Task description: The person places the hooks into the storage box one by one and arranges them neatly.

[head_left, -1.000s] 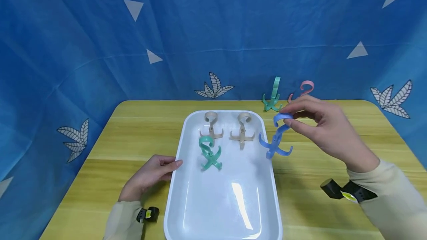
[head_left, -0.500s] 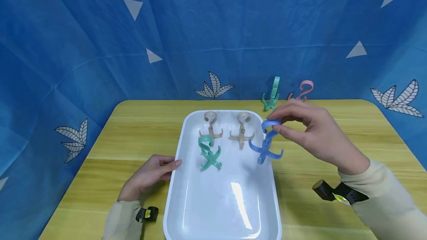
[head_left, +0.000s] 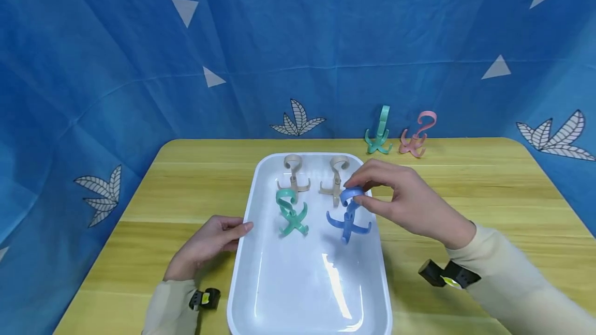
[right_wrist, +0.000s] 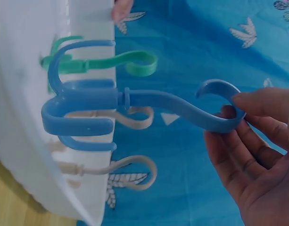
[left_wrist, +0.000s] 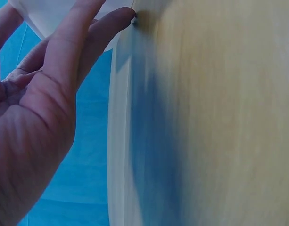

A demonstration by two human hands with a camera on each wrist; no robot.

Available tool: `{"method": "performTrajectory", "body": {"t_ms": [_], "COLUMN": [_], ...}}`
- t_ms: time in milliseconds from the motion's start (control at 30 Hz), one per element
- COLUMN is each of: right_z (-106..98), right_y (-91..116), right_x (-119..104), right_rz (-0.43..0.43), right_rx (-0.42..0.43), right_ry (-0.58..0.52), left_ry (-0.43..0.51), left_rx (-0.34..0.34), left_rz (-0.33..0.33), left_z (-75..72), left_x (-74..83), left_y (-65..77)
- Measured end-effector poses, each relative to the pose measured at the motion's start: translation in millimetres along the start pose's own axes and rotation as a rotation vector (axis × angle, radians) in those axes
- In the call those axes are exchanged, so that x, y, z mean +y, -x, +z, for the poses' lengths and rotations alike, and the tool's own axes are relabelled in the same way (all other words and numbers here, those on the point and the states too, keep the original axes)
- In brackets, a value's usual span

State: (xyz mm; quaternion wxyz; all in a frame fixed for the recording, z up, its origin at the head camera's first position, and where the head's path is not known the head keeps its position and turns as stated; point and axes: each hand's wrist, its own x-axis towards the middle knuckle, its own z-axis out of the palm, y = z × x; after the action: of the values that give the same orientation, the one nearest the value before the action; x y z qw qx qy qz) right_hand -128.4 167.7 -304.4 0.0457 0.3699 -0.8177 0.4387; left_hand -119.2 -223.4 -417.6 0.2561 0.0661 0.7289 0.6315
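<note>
A blue four-pronged hanging hook hangs prongs down over the right part of the white tray. My right hand pinches its curved top between thumb and fingers, clearly seen in the right wrist view, where the hook lies sideways. Whether its prongs touch the tray floor I cannot tell. Left of it a green hook stands in the tray. Two beige hooks stand behind, the right one partly near my right fingers. My left hand holds the tray's left rim, thumb over the edge.
On the table's back edge, outside the tray, stand another green hook and a pink hook. A blue patterned cloth hangs behind the wooden table. The tray's front half shows bare floor with light reflections.
My right hand has carried the blue hook left and down, from beyond the tray's right rim to over its inside. The left hand and tray stay put.
</note>
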Motion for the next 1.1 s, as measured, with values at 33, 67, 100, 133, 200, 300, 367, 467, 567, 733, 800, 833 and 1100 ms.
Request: {"method": "performTrajectory", "body": {"t_ms": [33,67,100,133,200,300,367,467,567,733,800,833,1100], "right_z": [1.0,1.9,2.7,4.7,8.3,14.0,17.5,21.9,24.5,25.7,25.9,25.8,24.8], "right_y": [-0.3,-0.4,-0.3,-0.6,-0.2,1.1,1.2,-0.1,-1.5,-0.7,-0.3,-0.2,0.7], "right_x": [1.7,3.5,5.2,7.4,11.3,16.6,19.6,23.7,27.0,31.5,33.0,33.6,34.8], "right_rz": [0.016,0.033,0.05,0.064,0.088,0.107,0.114,0.121,0.125,0.111,0.104,0.104,0.128], "right_rx": [-0.011,-0.021,-0.029,-0.036,-0.042,-0.047,-0.05,-0.055,-0.056,-0.045,-0.036,-0.031,-0.021], "right_ry": [0.002,0.004,0.009,0.01,0.018,0.022,0.021,0.021,0.025,0.022,0.026,0.031,0.057], "left_ry": [-0.003,-0.004,-0.005,-0.008,-0.018,-0.026,-0.034,-0.03,-0.031,-0.036,-0.042,-0.043,-0.036], "left_rx": [0.001,0.001,0.001,0.003,0.003,0.0,0.002,0.012,0.02,0.011,0.008,0.007,0.013], "left_rz": [0.001,-0.002,-0.004,-0.006,-0.01,-0.012,-0.009,-0.012,-0.016,-0.004,0.004,0.008,0.005], "left_z": [0.6,1.4,2.3,2.4,3.1,4.4,4.7,4.3,3.3,2.7,2.5,2.4,2.3], "left_x": [0.3,0.9,1.4,1.9,2.7,4.5,5.5,6.0,5.4,4.9,4.5,4.3,3.1], "left_y": [-0.4,-0.7,-1.1,-0.8,-1.1,-1.7,-1.6,-0.6,0.2,0.9,0.4,0.0,0.0]}}
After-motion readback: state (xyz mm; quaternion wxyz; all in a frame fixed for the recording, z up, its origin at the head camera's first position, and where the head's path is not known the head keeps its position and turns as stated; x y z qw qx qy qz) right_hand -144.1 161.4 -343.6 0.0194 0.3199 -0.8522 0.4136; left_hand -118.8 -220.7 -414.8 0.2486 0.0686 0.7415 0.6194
